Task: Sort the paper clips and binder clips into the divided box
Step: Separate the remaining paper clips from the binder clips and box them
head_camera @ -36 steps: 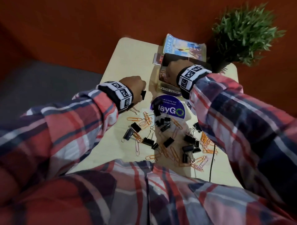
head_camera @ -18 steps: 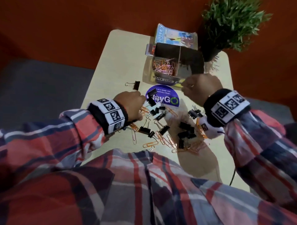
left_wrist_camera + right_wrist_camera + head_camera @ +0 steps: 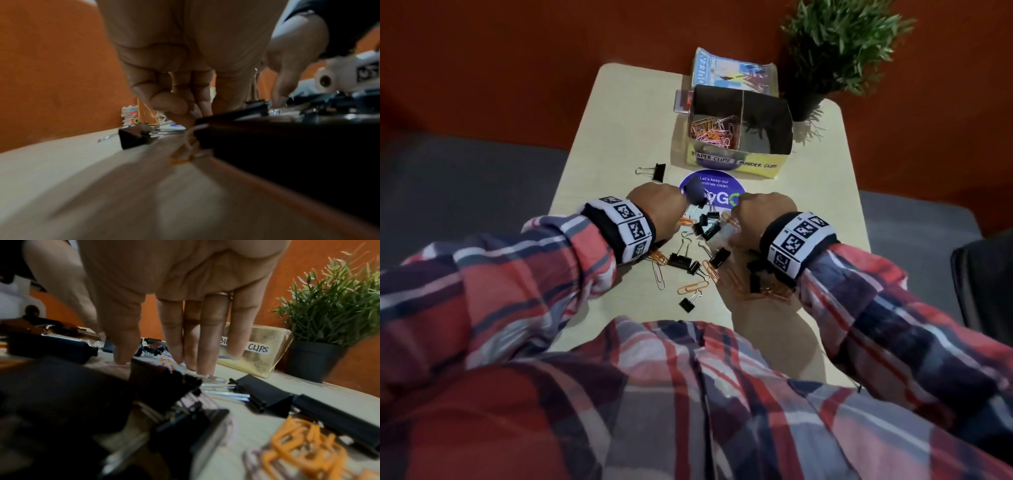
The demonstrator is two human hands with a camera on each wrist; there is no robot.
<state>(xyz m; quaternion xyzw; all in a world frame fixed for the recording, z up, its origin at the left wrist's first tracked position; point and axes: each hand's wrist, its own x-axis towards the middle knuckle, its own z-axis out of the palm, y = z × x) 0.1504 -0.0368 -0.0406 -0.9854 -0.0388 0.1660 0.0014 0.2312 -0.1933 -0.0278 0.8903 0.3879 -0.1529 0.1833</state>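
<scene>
The yellow divided box (image 3: 756, 165) stands at the back of the table. Its left compartment holds pink and orange paper clips (image 3: 710, 132); the right one, labelled for binder clips, looks dark inside. Black binder clips and orange paper clips lie in a loose pile (image 3: 688, 262) in front of me. My left hand (image 3: 657, 209) hovers over the pile's left side, fingers curled, pinching a blurred black binder clip (image 3: 697, 197). My right hand (image 3: 760, 212) is over the right side. In the right wrist view its straight fingers (image 3: 205, 337) touch the table among the clips.
One binder clip (image 3: 657, 171) lies apart, left of the box. A round purple sticker (image 3: 714, 183) is on the table (image 3: 592, 144) between box and pile. A magazine (image 3: 732, 72) and a potted plant (image 3: 835, 51) stand behind the box. A dark chair (image 3: 983, 281) is at the right.
My right hand has come back from the box and dropped onto the right side of the pile. My left hand has shifted right, toward the sticker.
</scene>
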